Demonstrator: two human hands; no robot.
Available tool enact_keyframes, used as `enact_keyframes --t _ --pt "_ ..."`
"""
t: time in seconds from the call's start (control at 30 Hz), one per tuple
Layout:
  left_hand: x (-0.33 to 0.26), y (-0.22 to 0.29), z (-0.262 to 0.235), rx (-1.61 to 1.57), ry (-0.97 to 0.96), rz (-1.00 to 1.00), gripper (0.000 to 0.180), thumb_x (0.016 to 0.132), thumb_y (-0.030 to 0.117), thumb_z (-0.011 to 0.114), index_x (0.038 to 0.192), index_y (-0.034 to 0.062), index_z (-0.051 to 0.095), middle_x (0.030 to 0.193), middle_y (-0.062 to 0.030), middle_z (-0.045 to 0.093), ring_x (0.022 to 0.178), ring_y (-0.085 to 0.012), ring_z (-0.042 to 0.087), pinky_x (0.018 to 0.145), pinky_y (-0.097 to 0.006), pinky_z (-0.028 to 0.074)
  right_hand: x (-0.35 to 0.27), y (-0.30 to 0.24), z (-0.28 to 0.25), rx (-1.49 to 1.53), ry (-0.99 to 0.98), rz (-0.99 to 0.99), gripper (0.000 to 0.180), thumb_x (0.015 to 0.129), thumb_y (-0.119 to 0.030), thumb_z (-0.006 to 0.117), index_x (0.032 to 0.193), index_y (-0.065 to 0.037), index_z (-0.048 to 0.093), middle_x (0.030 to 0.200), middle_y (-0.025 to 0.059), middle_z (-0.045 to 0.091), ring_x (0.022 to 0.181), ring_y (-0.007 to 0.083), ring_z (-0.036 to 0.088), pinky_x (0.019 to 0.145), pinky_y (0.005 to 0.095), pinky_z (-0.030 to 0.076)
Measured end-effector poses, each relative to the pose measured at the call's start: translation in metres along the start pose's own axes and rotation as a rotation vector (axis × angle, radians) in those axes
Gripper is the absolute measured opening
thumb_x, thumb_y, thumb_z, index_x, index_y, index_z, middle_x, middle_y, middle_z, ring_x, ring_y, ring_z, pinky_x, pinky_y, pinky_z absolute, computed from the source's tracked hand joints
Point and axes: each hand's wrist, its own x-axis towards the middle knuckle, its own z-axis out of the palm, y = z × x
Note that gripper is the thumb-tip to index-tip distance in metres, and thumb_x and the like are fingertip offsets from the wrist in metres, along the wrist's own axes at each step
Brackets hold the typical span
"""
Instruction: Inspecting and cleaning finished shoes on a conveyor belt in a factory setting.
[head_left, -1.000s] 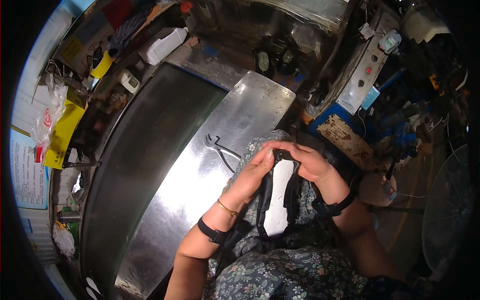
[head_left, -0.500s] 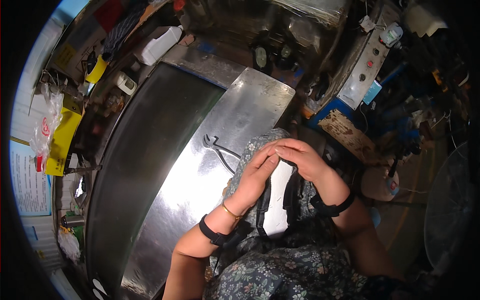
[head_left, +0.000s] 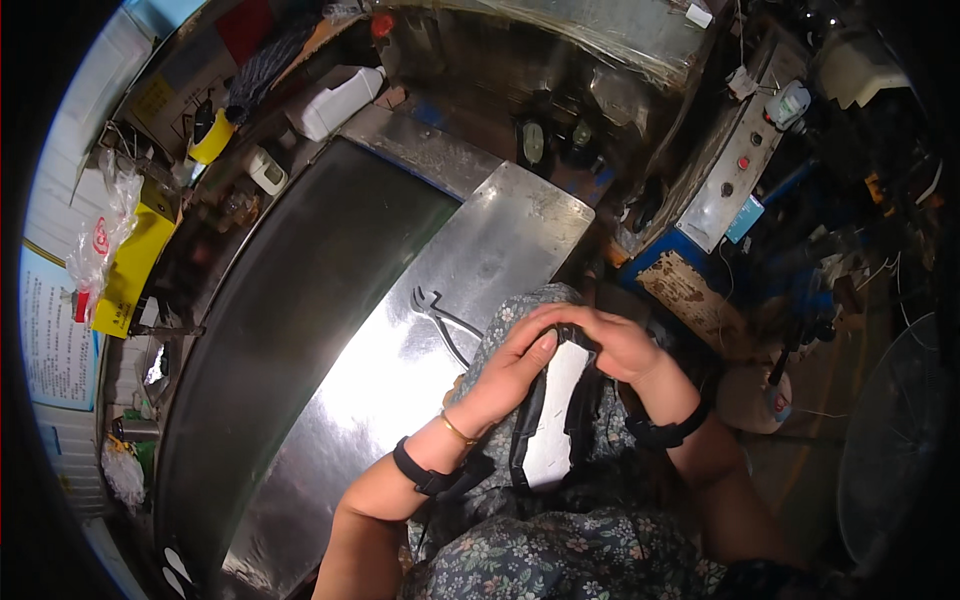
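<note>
A black shoe upper with a white insole board lies sole side up on my lap, over the floral apron. My left hand is wrapped round the far end of it, thumb along the black edge. From the other side my right hand curves over the same end, and the fingers of both hands meet there. Their undersides are hidden. Lasting pincers rest on the metal sheet left of my knee, touched by neither hand.
Left of me the shiny metal sheet borders a dark conveyor belt. A white plastic jug and a yellow box stand beyond the belt. On the right are a control panel with buttons and a round fan guard.
My right thumb has slid off the white board's far end, where black upper now shows along the edge. The view has shifted slightly. The pincers remain on the sheet.
</note>
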Motion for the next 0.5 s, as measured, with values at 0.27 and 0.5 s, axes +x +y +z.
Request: enact_keyframes --t 0.27,0.5 --pt "0.001 0.008 0.007 0.214 0.007 0.087 0.045 0.105 0.022 0.047 0.144 0.0024 0.040 0.144 -0.0112 0.046 0.137 -0.0201 0.038 0.114 -0.033 0.027 -0.010 0.016 0.026 -0.693 0.321 -0.196 0.035 0.104 -0.013 0.041 0.135 0.001 0.052 0.141 0.0127 0.051 0.134 0.0227 0.044 0.113 0.0347 0.032" --pt "-0.015 0.001 0.009 0.199 0.019 0.123 0.048 0.102 0.021 0.051 0.144 0.0010 0.039 0.141 -0.0158 0.047 0.136 -0.0245 0.040 0.113 -0.034 0.029 -0.027 0.018 0.030 -0.660 0.199 -0.211 0.039 0.102 -0.009 0.043 0.141 0.000 0.046 0.143 0.0119 0.049 0.135 0.0212 0.043 0.114 0.0344 0.030"
